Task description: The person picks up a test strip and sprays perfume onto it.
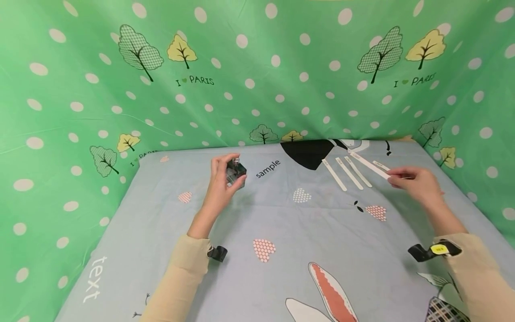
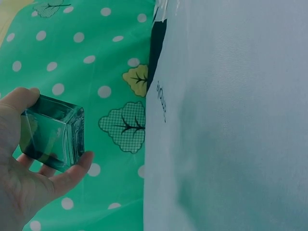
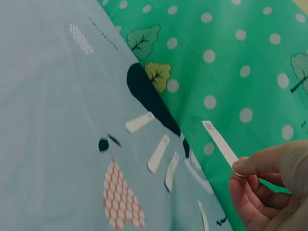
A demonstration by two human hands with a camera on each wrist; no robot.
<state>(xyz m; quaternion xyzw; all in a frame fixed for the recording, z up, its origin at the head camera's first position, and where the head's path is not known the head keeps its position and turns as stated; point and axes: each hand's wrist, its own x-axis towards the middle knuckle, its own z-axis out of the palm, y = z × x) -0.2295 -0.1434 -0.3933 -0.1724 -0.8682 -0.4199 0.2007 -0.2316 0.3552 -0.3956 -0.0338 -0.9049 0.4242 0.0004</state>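
Observation:
My left hand (image 1: 219, 181) holds a small square glass perfume bottle (image 1: 236, 171) upright over the left part of the table, thumb on one side and fingers on the other. The left wrist view shows the bottle (image 2: 50, 134) as dark-tinted clear glass with thick walls. Over at the right, my right hand (image 1: 420, 184) pinches one end of a narrow white paper strip (image 1: 370, 165) between thumb and fingers. Raised above the cloth, this strip (image 3: 222, 145) points away from the hand and carries small writing at its far tip. Several similar paper strips (image 1: 349, 173) lie beside it on the cloth.
A grey-blue printed cloth (image 1: 225, 286) with hearts, lettering and a rabbit-ear print covers the table. Green dotted fabric (image 1: 257, 67) hangs behind and along both sides. Black wrist-worn devices (image 1: 426, 252) sit at both sleeve cuffs.

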